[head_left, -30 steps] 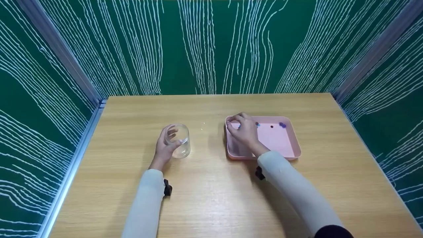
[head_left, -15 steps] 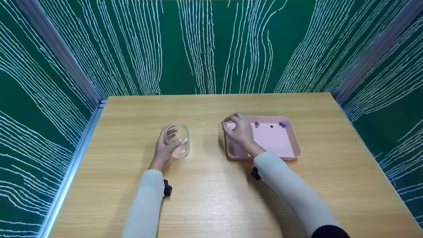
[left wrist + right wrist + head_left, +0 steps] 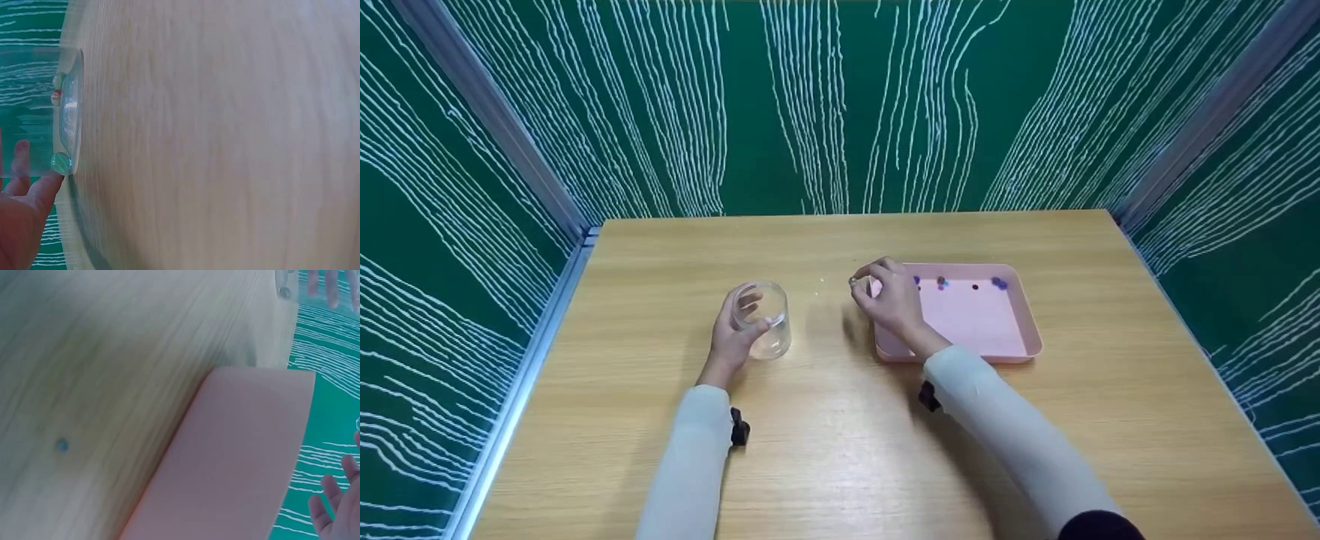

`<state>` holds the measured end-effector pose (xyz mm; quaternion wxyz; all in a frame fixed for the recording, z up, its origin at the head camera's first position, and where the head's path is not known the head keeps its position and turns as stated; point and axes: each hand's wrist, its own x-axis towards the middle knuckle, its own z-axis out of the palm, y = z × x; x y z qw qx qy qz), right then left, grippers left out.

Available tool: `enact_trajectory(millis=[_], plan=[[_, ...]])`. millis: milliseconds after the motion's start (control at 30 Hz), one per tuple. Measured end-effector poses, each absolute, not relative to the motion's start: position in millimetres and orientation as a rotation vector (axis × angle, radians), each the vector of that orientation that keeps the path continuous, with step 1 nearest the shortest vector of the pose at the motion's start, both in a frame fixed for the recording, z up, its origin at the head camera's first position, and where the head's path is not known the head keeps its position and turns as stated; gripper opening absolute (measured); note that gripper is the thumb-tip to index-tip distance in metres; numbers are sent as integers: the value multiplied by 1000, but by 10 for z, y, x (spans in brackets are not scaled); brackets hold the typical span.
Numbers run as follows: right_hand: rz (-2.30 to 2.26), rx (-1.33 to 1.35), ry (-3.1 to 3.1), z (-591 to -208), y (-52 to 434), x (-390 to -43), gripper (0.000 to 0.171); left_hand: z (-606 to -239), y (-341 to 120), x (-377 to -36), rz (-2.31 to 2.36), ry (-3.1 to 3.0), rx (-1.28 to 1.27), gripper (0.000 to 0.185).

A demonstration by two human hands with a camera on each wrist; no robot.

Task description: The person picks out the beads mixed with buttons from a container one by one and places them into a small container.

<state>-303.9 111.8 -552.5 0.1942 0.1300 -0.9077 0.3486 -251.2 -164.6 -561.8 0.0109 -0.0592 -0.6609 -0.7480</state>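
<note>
My left hand (image 3: 729, 337) grips a clear cup (image 3: 774, 346) standing on the table, thumb on the near side and fingers round the far side. Inside, near its bottom, the left wrist view shows a green marble (image 3: 61, 163), a red-and-white marble (image 3: 55, 98) and a pale green one (image 3: 58, 80). My right hand (image 3: 894, 300) pinches a small glass marble (image 3: 853, 281) between thumb and forefinger, just past the left rim of a pink tray (image 3: 982, 330). Small coloured balls (image 3: 999, 283) lie along the tray's far side; the hand hides its left part.
Both things stand on a wooden table (image 3: 825, 420). Tiny white specks (image 3: 819, 292) show between cup and tray. Green walls with white lines (image 3: 750, 112) close in the back and sides, joined by metal posts (image 3: 510, 112).
My right hand has moved left with the marble, from over the tray to beyond its left rim. More coloured balls now show in the tray. The left hand and cup have kept their place.
</note>
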Motion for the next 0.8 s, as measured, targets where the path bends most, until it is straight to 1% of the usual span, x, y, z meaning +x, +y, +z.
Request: enact_trajectory(millis=[333,567,800], plan=[[970,415,-2547,-5499,1006,-3027,17,-5611,-1656,-2508,-2341,-2061,-176,70],[943,477,-2517,-5480,903,-3000,15,-5606,-1693,-2505,-2251,-2174,-247,70],[944,517,-2522,-5435,802,-2956,15,-5632,-1667,-2510,-2279,-2087,-247,70]])
